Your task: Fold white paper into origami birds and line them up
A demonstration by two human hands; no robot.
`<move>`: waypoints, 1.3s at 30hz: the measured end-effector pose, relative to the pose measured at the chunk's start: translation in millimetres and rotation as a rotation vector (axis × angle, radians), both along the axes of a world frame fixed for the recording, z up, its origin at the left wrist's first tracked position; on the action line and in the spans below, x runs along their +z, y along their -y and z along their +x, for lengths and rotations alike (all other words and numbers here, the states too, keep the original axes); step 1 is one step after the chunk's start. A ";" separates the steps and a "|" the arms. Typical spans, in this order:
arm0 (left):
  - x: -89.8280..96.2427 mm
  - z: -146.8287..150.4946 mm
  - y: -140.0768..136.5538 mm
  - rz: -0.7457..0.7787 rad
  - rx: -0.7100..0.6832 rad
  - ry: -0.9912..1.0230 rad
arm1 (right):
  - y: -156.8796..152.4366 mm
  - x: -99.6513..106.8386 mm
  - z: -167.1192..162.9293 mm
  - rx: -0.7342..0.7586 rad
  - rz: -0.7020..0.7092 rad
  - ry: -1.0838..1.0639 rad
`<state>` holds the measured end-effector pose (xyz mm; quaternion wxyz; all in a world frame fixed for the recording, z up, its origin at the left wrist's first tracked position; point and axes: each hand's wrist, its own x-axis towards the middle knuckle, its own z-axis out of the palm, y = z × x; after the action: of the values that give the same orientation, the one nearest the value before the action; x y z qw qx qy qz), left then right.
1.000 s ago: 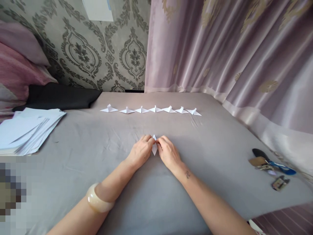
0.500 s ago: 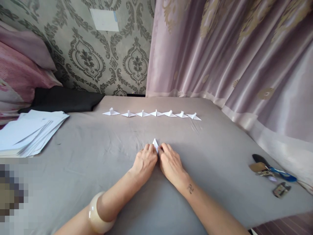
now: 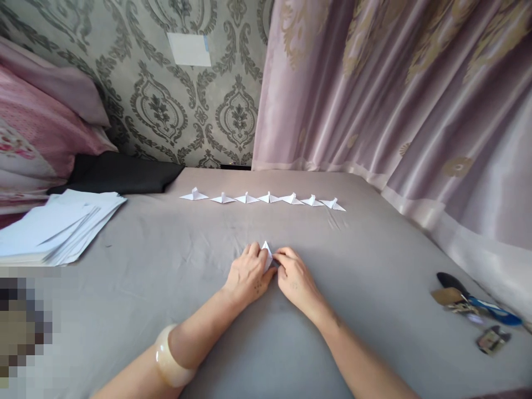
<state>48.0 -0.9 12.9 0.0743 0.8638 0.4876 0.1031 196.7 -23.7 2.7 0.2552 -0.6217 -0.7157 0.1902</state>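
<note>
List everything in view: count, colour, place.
Held paper: one, white, folded, centre
Paper figures: seven, white, row beyond held paper
Paper stack: one, white, left
Dark sheet: one, black, behind stack
Fabric pile: one, pink-white, upper left
Wallpaper: one, grey patterned, at the back
Wall sheet: one, white, on the wallpaper
Thin strip: one, black, below the wallpaper
Curtain: one, mauve with gold, right
Small items: several, black, blue, brown, right, blurred
Cloth: one, grey, under the papers
Pixelated patch: one, mixed colours, lower left
Bangle: one, cream, low left of centre
Left hand: one, bare, fingers on held paper
Right hand: one, bare, fingertips at the paper's edge
</note>
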 end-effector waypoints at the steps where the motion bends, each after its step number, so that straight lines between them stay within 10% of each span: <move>1: -1.0 0.1 -0.5 -0.006 0.024 0.019 | -0.4 -1.7 0.9 0.008 -0.002 -0.051; 13: -2.8 -4.6 -8.8 -0.073 0.179 0.256 | -4.3 9.0 -6.2 -0.023 -0.197 -0.787; 19: 6.8 -6.9 -22.1 -0.743 0.382 1.153 | -5.3 18.1 -1.3 -0.296 -0.051 -0.883; 23: 6.6 -1.3 -20.5 -0.903 0.410 1.386 | -5.4 16.2 -4.9 -0.288 -0.142 -0.928; 31: 9.5 2.3 -12.0 -0.844 0.343 1.207 | -6.2 6.9 -1.4 -0.243 -0.160 -0.865; 39: 4.7 -6.4 -16.7 -0.463 0.187 0.670 | -13.6 -8.1 11.3 -0.265 -0.192 -0.628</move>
<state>41.6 15.8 17.6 0.4115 0.6951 0.5230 0.2721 208.0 -10.1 -5.4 0.4256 -0.6416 -0.4940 0.4039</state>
